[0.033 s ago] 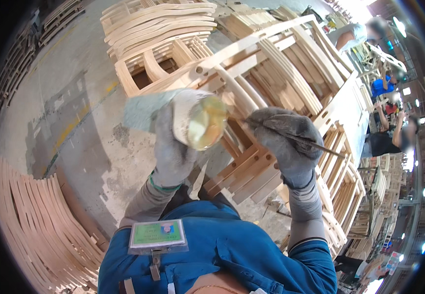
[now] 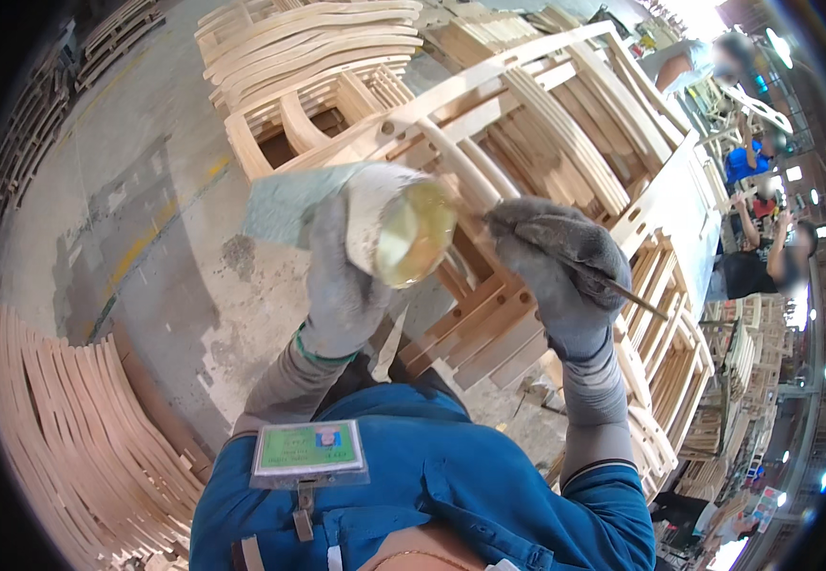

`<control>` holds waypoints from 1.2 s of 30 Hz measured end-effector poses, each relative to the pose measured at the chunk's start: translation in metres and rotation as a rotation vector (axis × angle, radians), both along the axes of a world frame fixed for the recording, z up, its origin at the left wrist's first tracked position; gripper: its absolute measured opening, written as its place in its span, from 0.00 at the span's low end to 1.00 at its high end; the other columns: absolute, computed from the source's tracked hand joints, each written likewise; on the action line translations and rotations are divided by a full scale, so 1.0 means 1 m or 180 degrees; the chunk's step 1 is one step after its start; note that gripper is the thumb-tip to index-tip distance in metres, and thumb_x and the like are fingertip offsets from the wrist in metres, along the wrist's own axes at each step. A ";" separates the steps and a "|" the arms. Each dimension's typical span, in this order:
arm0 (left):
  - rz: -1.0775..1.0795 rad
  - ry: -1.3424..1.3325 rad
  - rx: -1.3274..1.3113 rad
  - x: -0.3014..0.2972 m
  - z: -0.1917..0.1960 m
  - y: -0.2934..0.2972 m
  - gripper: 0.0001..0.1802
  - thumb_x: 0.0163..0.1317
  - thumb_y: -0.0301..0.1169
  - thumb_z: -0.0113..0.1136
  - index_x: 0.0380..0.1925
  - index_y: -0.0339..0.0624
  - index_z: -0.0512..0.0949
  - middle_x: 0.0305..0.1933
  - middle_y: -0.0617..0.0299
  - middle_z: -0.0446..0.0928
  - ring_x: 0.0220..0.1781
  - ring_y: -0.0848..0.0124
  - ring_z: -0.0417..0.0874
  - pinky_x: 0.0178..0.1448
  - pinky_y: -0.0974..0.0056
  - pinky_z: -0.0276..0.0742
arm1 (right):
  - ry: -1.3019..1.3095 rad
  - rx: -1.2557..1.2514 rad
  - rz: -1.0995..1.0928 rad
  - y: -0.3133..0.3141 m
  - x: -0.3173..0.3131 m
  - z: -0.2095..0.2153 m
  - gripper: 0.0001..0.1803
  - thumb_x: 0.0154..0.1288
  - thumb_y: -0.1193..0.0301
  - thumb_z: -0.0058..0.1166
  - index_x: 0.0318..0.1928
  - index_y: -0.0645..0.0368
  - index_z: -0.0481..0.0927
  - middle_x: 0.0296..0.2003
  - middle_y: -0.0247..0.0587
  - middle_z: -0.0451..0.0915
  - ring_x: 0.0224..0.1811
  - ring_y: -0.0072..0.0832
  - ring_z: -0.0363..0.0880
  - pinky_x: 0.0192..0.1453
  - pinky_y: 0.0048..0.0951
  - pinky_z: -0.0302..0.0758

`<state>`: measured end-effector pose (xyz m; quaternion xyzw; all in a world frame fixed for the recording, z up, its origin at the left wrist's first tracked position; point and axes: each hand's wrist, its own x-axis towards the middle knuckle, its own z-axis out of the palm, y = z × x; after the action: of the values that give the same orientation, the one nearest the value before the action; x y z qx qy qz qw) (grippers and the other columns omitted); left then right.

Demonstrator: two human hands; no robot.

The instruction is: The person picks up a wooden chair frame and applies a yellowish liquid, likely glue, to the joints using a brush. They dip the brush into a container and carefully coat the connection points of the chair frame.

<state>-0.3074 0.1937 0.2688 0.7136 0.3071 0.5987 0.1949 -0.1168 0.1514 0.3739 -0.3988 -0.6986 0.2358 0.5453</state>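
My left hand (image 2: 342,285), in a grey glove, is closed round a whitish cup (image 2: 367,214). The cup is tilted with its mouth toward me, and glossy yellowish stuff (image 2: 420,233) shows inside. A pale grey-green piece (image 2: 289,205) juts out to the left behind it; whether it belongs to the cup I cannot tell. To the right of the cup, my gloved right hand (image 2: 565,271) is closed on a thin stick (image 2: 639,302), whose rear end sticks out past the knuckles. Its front end is blurred near the fingertips, apart from the cup.
Pale wooden frames (image 2: 527,105) lie stacked just ahead, reaching close to my right hand. Another stack of curved wooden parts (image 2: 308,48) stands farther off, and curved slats (image 2: 70,428) are piled at the left. Other people (image 2: 756,271) are at the far right.
The cup and my left hand have shifted slightly to the right, and the cup's mouth has turned a little. My right hand has moved slightly right with the thin stick.
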 end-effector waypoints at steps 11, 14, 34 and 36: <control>-0.2436 -0.3279 -0.1256 0.056 0.016 -0.005 0.28 0.68 0.49 0.30 0.58 0.41 0.60 0.58 0.54 0.65 0.61 0.64 0.67 0.62 0.58 0.68 | -0.0550 0.0447 0.0047 -0.081 -0.008 -0.031 0.08 0.59 0.83 0.50 0.39 0.63 0.72 0.39 0.58 0.78 0.46 0.45 0.78 0.47 0.38 0.78; -0.1397 -0.2306 -0.0754 0.058 0.012 -0.007 0.29 0.67 0.50 0.31 0.60 0.43 0.58 0.61 0.55 0.62 0.62 0.62 0.65 0.63 0.55 0.66 | 0.0811 0.0345 0.0238 -0.094 -0.006 -0.039 0.07 0.60 0.80 0.49 0.40 0.66 0.73 0.45 0.58 0.75 0.49 0.50 0.75 0.51 0.47 0.74; 0.0872 -0.0217 -0.0281 0.065 -0.014 0.036 0.47 0.47 0.38 0.68 0.59 0.31 0.49 0.56 0.48 0.60 0.60 0.59 0.62 0.63 0.57 0.58 | 0.1560 -0.1108 -0.0451 0.048 0.093 -0.001 0.16 0.59 0.69 0.56 0.39 0.71 0.69 0.39 0.59 0.77 0.41 0.41 0.80 0.45 0.38 0.80; 0.1043 -0.0240 -0.0251 0.060 -0.026 0.041 0.45 0.48 0.35 0.68 0.60 0.31 0.51 0.56 0.47 0.60 0.59 0.57 0.62 0.62 0.56 0.59 | 0.1154 -0.0890 -0.0340 0.103 0.138 0.016 0.22 0.58 0.64 0.57 0.42 0.73 0.70 0.38 0.55 0.78 0.40 0.36 0.80 0.45 0.32 0.80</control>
<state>-0.2469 0.2349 0.2423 0.6228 0.4351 0.6363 0.1339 0.0215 0.2544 0.3898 -0.4580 -0.5277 0.3688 0.6130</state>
